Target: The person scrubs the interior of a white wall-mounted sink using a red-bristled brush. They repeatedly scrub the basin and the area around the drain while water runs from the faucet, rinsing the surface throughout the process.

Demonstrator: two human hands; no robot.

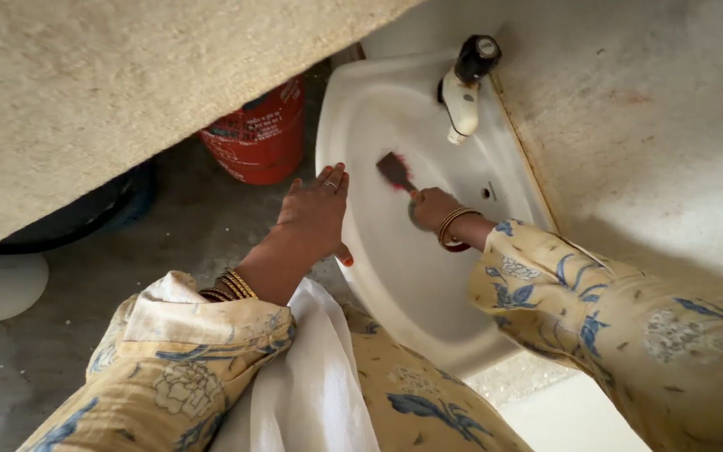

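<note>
Small brush with pink bristles [394, 170] is inside the white ceramic washbasin [412, 276], on the inner wall near the tap edge, just below the white tap w/ black knob [467, 84]. Basin's far rim meets the wall; its near rim is open to the floor, w/ a red gas cylinder [259, 136] beside. Right hand [433, 207] is clenched around the brush handle, wrist bent into the bowl. Left hand [318, 211] lies flat, fingers relaxed, on the basin's rim.

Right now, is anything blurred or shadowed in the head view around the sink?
Head view: the brush in the right hand is motion-blurred; the left hand on the sink rim is sharp; soft daylight, shadow under the counter.
</note>
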